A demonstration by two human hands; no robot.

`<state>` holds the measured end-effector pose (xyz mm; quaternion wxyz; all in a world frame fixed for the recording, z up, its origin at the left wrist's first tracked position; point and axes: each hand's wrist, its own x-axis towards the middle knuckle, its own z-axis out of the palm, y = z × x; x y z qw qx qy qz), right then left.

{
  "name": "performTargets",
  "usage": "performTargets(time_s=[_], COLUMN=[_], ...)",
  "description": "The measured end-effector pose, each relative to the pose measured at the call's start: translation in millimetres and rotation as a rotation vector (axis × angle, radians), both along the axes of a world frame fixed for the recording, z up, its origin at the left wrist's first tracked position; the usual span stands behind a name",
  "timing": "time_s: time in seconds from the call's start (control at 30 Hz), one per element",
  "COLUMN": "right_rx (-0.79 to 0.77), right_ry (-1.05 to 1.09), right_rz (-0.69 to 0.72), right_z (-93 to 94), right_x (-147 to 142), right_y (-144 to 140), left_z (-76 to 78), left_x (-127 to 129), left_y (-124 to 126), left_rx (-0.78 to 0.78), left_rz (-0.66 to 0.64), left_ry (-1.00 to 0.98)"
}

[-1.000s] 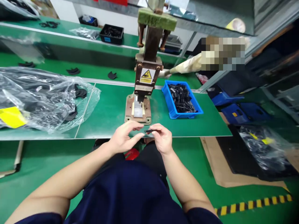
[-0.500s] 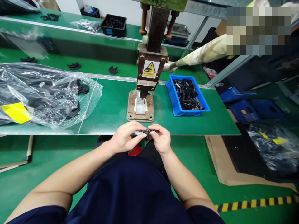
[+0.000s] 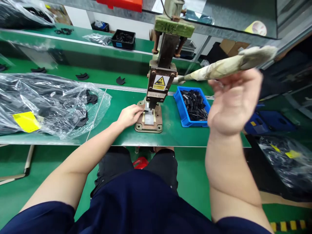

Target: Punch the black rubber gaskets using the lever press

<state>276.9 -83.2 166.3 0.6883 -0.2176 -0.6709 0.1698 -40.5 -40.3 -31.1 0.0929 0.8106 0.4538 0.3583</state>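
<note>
We have the left hand (image 3: 129, 115) at the press (image 3: 159, 86), fingertips pinching a small black part (image 3: 146, 111) and setting it on the pale block on the press base (image 3: 149, 125), right under the ram. The right hand (image 3: 232, 104) is raised with fingers spread and loose, just below the wrapped lever (image 3: 226, 66) and not gripping it.

To do this well, we judge we should seat the part flat and square on the block, then pull our left fingers fully clear to the near side before the right hand closes on the lever. We should grip the lever firmly and bring it down in one even stroke, watching that the part does not shift.

Counting: one press, one lever, one part in hand. To the right of the press stands one blue bin (image 3: 182, 113) heaped with black parts, too many to count. On the left lies one clear plastic bag (image 3: 48, 100) of dark curved pieces with one yellow label (image 3: 26, 121). One black tray (image 3: 123, 39) sits on the far bench
</note>
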Motion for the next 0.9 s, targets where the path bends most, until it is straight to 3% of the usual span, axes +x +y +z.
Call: performTargets(time_s=[0.07,0.13,0.27,0.47,0.77,0.9], right_rx=[0.019,-0.032,-0.005,0.055,0.087,0.141], right_ry=[-0.074,-0.186,-0.262,-0.219,-0.349,-0.285], right_rz=[0.051,0.019,-0.079,0.020,-0.142,-0.201], right_z=[38.8,60.7,62.7,27.2,-64.4,-91.6], right_x=[-9.4,-21.9,-37.0,-34.0,-27.3,-27.3], right_y=[3.6,1.8,-1.6,-13.9,-47.1,-43.9], left_z=[-0.5,2.1,12.3,16.8,14.1,18.1], left_x=[5.2,10.1,14.2,14.3,14.2,17.9], left_y=[9.1,13.3,16.5,18.5,20.9,16.9], left_rx=[-0.007,-0.016,-0.039,-0.038,-0.011,-0.021], left_rz=[-0.019,-0.042,-0.094,-0.133,-0.151,-0.159], left_ry=[0.105,0.204,0.365,0.416,0.328,0.307])
